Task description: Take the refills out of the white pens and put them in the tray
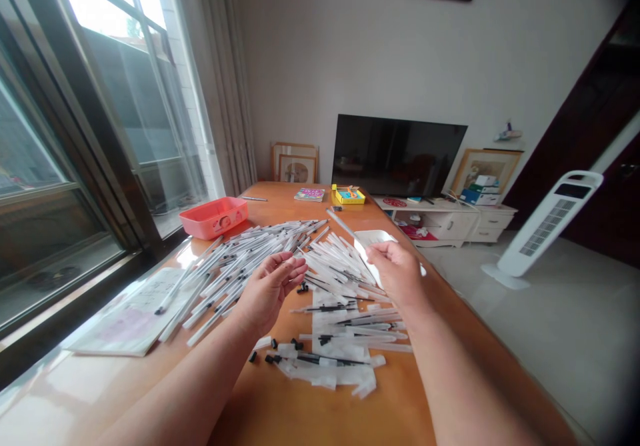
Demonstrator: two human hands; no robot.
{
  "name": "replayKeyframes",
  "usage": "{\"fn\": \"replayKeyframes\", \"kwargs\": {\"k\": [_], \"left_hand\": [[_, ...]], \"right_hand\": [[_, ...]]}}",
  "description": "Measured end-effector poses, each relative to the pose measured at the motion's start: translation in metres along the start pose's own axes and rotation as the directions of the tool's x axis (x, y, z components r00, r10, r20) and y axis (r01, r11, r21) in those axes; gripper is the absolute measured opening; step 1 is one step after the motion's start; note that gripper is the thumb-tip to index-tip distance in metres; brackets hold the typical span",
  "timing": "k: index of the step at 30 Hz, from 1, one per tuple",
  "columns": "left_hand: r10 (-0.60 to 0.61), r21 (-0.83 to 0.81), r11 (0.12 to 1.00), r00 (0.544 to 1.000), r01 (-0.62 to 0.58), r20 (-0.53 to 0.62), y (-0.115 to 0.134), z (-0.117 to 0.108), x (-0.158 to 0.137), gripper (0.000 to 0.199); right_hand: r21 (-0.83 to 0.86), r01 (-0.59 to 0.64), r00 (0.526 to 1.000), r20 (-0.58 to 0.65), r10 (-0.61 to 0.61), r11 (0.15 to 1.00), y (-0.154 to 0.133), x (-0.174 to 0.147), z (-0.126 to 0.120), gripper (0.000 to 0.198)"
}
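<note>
while both arms reach out over the wooden table (280, 413), the left hand (270, 289) is cupped palm up with its fingers loosely curled; whether it holds anything small i cannot tell. the right hand (397, 273) is raised just above the pile, its fingers pinched around one clear pen tube (347, 229) that slants up and away toward the far end of the table. a big heap of clear pen tubes (250, 259) lies spread under and between the hands. nearer the body, pen refills (333, 359) and small black caps (273, 358) lie on the wood. a pink tray (214, 217) sits at the far left by the window, and a sheet of paper (130, 323) lies at the left edge.
</note>
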State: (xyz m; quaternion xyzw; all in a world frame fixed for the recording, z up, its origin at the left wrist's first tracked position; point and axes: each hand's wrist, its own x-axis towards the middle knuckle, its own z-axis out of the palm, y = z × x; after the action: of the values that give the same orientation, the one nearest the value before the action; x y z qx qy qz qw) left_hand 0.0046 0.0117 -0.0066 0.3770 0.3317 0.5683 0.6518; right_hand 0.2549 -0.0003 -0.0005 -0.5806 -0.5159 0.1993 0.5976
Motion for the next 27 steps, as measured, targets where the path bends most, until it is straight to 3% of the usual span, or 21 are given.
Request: {"fn": "replayKeyframes", "kwargs": {"k": [3, 8, 11, 14, 27], "left_hand": [[0.014, 0.033, 0.999, 1.000, -0.014, -0.005, -0.001, -0.004, 0.003, 0.036], [0.023, 0.080, 0.997, 1.000, -0.023, 0.004, -0.002, -0.009, 0.006, 0.036], [0.019, 0.096, 0.995, 1.000, -0.019, 0.004, -0.001, -0.009, 0.005, 0.035], [0.014, 0.096, 0.995, 1.000, -0.013, -0.004, 0.000, -0.008, 0.004, 0.035], [0.012, 0.103, 0.995, 1.000, -0.012, 0.000, -0.001, -0.011, 0.006, 0.036]], "right_hand": [[-0.322, -0.043, 0.976, -0.217, -0.030, 0.946, 0.015, 0.020, -0.028, 0.030], [-0.661, -0.270, 0.942, -0.332, 0.050, 0.700, 0.030, 0.036, -0.056, 0.024], [-0.727, -0.325, 0.938, -0.330, 0.107, 0.605, 0.036, 0.038, -0.057, 0.025], [-0.753, -0.342, 0.938, -0.315, 0.148, 0.562, 0.042, 0.039, -0.056, 0.025], [-0.799, -0.327, 0.943, -0.241, 0.230, 0.504, 0.054, 0.043, -0.054, 0.029]]}}
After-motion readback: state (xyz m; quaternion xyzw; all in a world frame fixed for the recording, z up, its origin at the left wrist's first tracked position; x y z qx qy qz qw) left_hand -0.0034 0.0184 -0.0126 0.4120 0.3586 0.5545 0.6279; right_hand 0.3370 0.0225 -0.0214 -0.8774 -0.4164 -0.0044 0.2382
